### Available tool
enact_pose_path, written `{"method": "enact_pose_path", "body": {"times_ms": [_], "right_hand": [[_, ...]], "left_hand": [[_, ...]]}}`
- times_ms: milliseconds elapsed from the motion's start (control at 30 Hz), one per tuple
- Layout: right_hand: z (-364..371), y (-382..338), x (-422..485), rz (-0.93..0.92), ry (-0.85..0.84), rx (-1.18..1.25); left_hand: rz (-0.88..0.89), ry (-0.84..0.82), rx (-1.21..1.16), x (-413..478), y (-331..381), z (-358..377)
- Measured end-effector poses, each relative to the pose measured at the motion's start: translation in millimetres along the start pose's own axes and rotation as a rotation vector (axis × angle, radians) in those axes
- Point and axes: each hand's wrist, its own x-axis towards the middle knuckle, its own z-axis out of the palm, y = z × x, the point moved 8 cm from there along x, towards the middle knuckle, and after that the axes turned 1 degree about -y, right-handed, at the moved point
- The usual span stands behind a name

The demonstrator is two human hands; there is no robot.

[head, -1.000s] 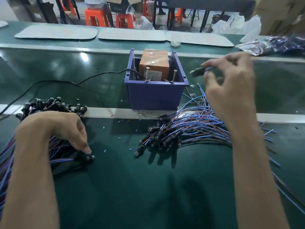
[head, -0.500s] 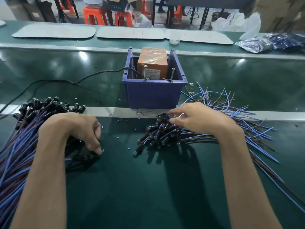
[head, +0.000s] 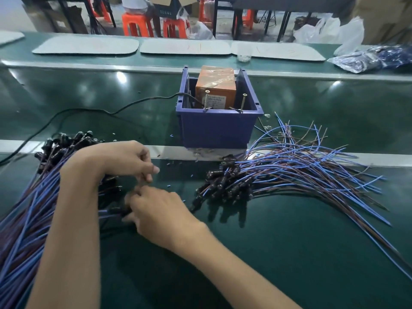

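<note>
While the right hand (head: pixel 156 210) is pinching a black-capped lead (head: pixel 114 211) left of the blue bin (head: pixel 216 130), the left hand's (head: pixel 120 161) curled grip is unreadable; neighbouring wires (head: pixel 26 219) risk snagging.

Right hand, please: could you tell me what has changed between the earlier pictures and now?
The right hand came down from beside the blue bin to the right wire pile, then crossed to the left wire pile, where it appears to pinch a capped wire. The left hand kept to that pile. The bin, both piles and the black cable stayed put.
</note>
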Motion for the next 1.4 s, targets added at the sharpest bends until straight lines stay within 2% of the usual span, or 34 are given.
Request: {"method": "enact_pose_path", "body": {"times_ms": [67, 167, 300, 367, 433, 500, 567, 600, 667, 833, 967, 1033, 1100, 1233, 1300, 1400], "right_hand": [[-24.9, 20.0, -0.6, 0.068, 0.084, 0.057], [-81.5, 48.7, -7.5, 0.147, 0.274, 0.299], [-136.6, 80.3, -29.1, 0.249, 0.558, 0.612], [-151.8, 97.6, -40.1, 0.297, 0.702, 0.868], [-160.1, 111.7, -47.8, 0.293, 0.824, 1.226], [-166.7, 118.1, -53.6, 0.266, 0.917, 1.421], [-172.8, 121.8, -57.6, 0.247, 0.973, 1.456], [-175.6, 122.3, -58.9, 0.238, 0.989, 1.46], [-179.0, 122.3, -60.5, 0.228, 1.006, 1.499], [-179.1, 120.2, -62.2, 0.223, 0.978, 1.705], [-179.4, 120.5, -61.7, 0.192, 0.975, 1.868], [-180.7, 121.4, -61.7, 0.173, 0.975, 1.876], [-181.8, 123.2, -63.0, 0.191, 0.959, 1.805], [-180.6, 124.3, -65.3, 0.267, 0.88, 1.623], [-179.6, 123.4, -65.2, 0.288, 0.851, 1.557], [-174.8, 125.8, -63.6, 0.347, 0.809, 1.456]], "left_hand": [[0.05, 0.086, 0.06, -0.8, 7.1, -8.3], [0.178, 0.254, 0.029, -7.1, 22.2, -24.8], [0.395, 0.588, -0.299, -32.2, 51.0, -55.4], [0.511, 0.732, -0.459, -52.7, 65.6, -68.5], [0.629, 0.705, -0.629, -67.5, 81.9, -71.5], [0.677, 0.501, -0.685, -69.8, 99.8, -61.4], [0.593, 0.234, -0.646, -59.2, 112.3, -37.1], [0.518, 0.139, -0.624, -52.9, 114.1, -24.3], [0.39, 0.1, -0.633, -41.7, 111.2, -10.8], [0.253, 0.33, -0.704, -36.5, 95.1, -27.2], [0.242, 0.317, -0.873, -40.0, 94.5, -36.6], [0.285, 0.316, -0.957, -44.7, 95.6, -41.6], [0.339, 0.424, -0.976, -51.4, 94.1, -49.3], [0.413, 0.715, -0.759, -58.9, 93.2, -61.1], [0.455, 0.719, -0.691, -55.6, 97.0, -59.5], [0.526, 0.55, -0.603, -47.7, 110.1, -45.0]]}}
